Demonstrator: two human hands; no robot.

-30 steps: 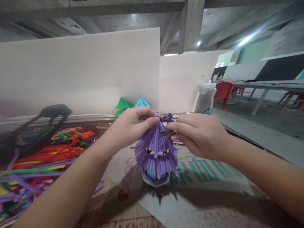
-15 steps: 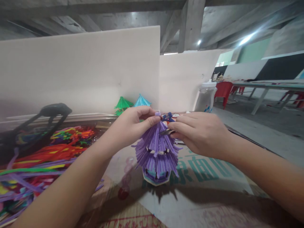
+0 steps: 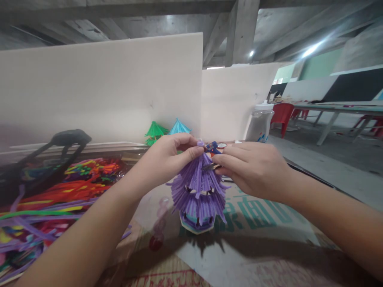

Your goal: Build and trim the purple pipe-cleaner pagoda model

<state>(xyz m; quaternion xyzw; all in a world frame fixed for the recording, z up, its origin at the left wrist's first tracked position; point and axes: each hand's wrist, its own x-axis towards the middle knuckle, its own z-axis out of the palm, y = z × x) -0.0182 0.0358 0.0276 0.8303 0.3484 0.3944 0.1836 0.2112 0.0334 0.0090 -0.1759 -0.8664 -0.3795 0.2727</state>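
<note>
A small pagoda model (image 3: 199,195) stands upright on the table, its two tiers of roof covered with fuzzy purple pipe cleaners above an eight-sided base. My left hand (image 3: 176,157) pinches the tip of its roof between thumb and forefinger. On the right side of the roof, my right hand (image 3: 251,165) is closed around a thin, pointed metal tool (image 3: 211,167). The tool's tip lies against the purple strands; most of it is hidden by my fingers, so its kind is unclear. Just behind the fingers shows a blue and orange object (image 3: 213,147), partly covered.
Colourful pipe cleaners (image 3: 80,191) lie heaped at left, beside a blurred black handle-like object (image 3: 70,137). Green (image 3: 156,129) and blue (image 3: 179,126) model roofs stand behind my left hand. A clear bottle with a white lid (image 3: 261,121) is at back right. White panels (image 3: 104,91) rise behind.
Both hands keep their grip and place. The whole view has shifted very slightly; otherwise the pagoda model and the metal tool look almost the same.
</note>
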